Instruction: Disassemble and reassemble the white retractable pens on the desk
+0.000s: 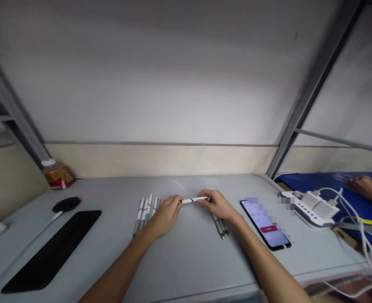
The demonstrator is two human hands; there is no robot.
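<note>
Pinching one pen (190, 200) by its two ends, left hand (167, 213) and right hand (216, 204) are beside two pen groups (146, 211).

The left forearm (125, 261) and right forearm (261, 248), both bare, slanted inward toward each other. The left hand (168, 213) lay back-up, its fingers bent into a pinch; opposite, near it, the right hand (217, 205) pinched likewise, knuckles bent.

Two bare hands (167, 215), slim wrists (148, 234) and bare forearms (122, 264) tapering towards them.
</note>
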